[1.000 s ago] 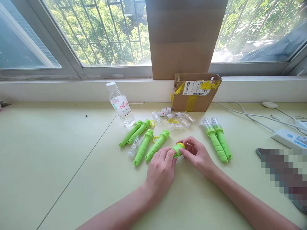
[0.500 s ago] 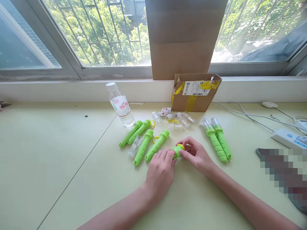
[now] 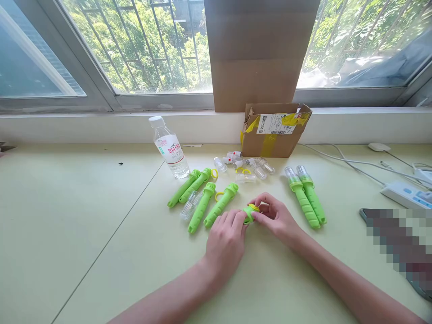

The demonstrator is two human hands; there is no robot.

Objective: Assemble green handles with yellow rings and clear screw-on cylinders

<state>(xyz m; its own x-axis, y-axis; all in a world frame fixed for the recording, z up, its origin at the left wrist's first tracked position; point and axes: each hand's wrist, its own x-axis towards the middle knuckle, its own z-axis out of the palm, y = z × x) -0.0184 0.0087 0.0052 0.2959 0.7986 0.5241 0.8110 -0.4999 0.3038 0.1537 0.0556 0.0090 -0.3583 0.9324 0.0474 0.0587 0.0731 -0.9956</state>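
My left hand (image 3: 225, 238) is wrapped around a green ribbed handle (image 3: 248, 216), and most of it is hidden under my fingers. At the handle's threaded end, my right hand (image 3: 275, 217) pinches a yellow ring (image 3: 254, 207) with thumb and fingertips. Left of my hands lie several more green handles (image 3: 221, 206) with bare threaded tops. A clear ribbed cap (image 3: 191, 204) rests between two of them. Another yellow ring (image 3: 219, 196) is partly covered by the nearest handle. To the right, two green handles with clear caps (image 3: 306, 198) lie side by side.
Behind my hands are several clear caps (image 3: 259, 171), small white pieces (image 3: 232, 157) and loose yellow rings (image 3: 243, 170). A water bottle (image 3: 171, 150) and a cardboard box (image 3: 270, 139) stand toward the window. On the right are a power strip (image 3: 407, 194), cables and a blurred-out phone (image 3: 398, 252).
The yellow ring has shifted very slightly at the handle's end under my right fingertips. Both hands stay almost in place, and the other things have not moved.
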